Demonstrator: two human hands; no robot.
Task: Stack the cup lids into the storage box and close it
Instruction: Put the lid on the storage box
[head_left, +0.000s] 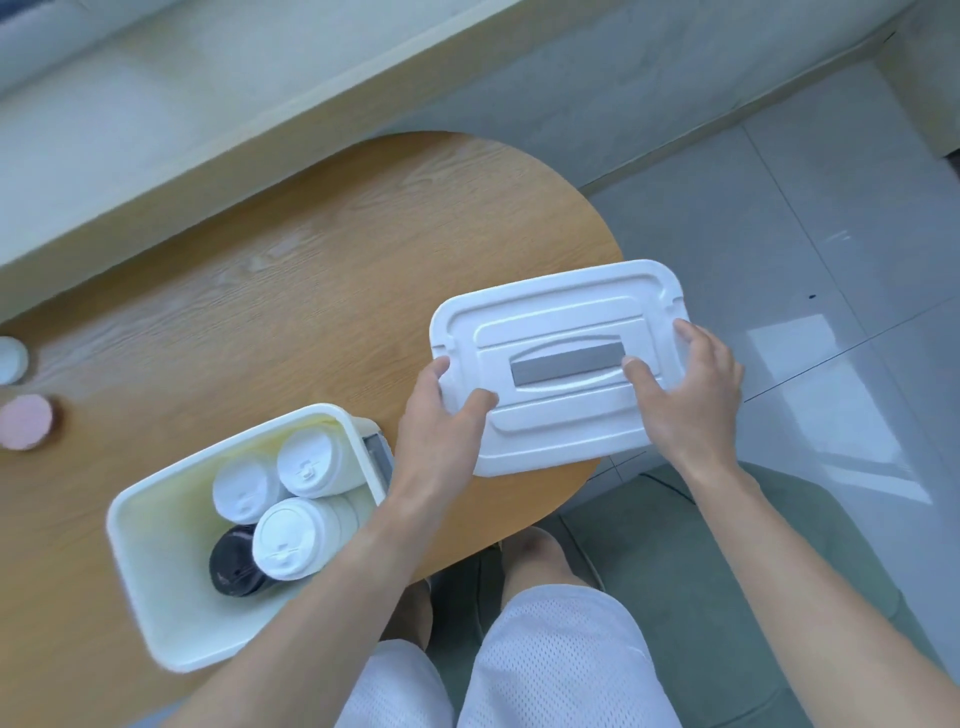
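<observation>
With the cup lids already lying in stacks inside the storage box (156, 571), the packing half of the job looks finished and only the closing remains. Three white lid stacks (291, 499) rest on their sides toward the box's right end, and a black lid stack (234, 564) lies just beside the nearest white one; the left part of the box floor is bare. No loose cup lids show on the desk (311, 270), though two small round items, one white (10, 358) and one pink (26, 422), sit at its far left edge and are too blurred to identify, so I cannot rule out that they belong to the task.

The box lid (561, 364), white with a grey handle strip (566, 364) in its recess, is off the box, to its right over the desk's rounded edge. Both hands have it: the left hand (441, 410) takes a grip on the lid's left end, thumb on top and fingers curled at the rim, while the right hand (685, 384) holds the right end with spread fingers pressing the top and the thumb near the handle.

What is left, by my reading, is to carry the lid leftward over the open box, seat it squarely on the rim, and fasten the grey latch (379, 457) visible at the box's right end.
</observation>
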